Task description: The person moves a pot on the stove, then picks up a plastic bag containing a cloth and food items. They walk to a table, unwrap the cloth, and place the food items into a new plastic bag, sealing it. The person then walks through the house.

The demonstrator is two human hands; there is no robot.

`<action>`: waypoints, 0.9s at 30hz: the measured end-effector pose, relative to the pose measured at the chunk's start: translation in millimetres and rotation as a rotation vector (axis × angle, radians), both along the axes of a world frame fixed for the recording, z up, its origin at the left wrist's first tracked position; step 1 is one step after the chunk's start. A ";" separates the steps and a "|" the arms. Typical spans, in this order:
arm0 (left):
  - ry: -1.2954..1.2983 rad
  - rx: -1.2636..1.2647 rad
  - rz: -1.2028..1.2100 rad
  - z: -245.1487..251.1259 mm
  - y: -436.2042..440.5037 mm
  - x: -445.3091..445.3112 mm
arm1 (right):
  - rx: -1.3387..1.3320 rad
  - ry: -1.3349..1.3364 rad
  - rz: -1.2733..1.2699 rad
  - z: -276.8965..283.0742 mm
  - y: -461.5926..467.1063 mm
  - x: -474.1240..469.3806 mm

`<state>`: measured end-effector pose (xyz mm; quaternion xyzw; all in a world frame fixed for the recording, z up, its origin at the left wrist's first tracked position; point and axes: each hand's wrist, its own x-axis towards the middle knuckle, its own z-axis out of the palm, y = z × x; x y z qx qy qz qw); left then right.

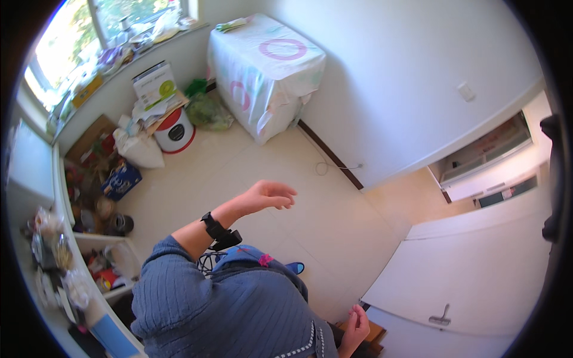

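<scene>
My left hand [273,195] is held out over the pale tiled floor, fingers loosely bent, thumb apart from them, and empty. A black strap with a box-like device [221,233] sits on that wrist. Low at the right, beside my body, my right hand [357,324] hangs with loosely curled fingers and nothing visible in it. A large flat white surface [461,268] lies to the right of it, with a small grey T-shaped tool [440,319] on it. Brown wooden furniture [378,333] shows just behind the right hand.
Ahead stands a cloth-covered box-shaped thing [268,67]. Near the window are a red-and-white bin [177,134], a white sack [143,152], a green bag [208,112] and a blue carton [121,180]. Cluttered shelves [109,293] line the left. A thin cable [322,166] lies by the wall.
</scene>
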<state>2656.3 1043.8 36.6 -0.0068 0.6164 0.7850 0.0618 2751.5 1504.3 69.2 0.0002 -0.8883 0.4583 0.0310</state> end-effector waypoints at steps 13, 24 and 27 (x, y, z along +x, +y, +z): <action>-0.111 -0.264 0.094 -15.2 148.6 -51.9 | 0.052 -0.141 0.237 -6.4 163.0 -195.0; -0.168 -0.192 0.074 -13.9 203.3 -186.9 | 0.035 -0.107 0.161 -18.6 219.3 -300.9; -0.143 -0.212 -0.071 -2.7 226.8 -263.8 | 0.054 -0.025 0.033 -17.2 233.0 -323.0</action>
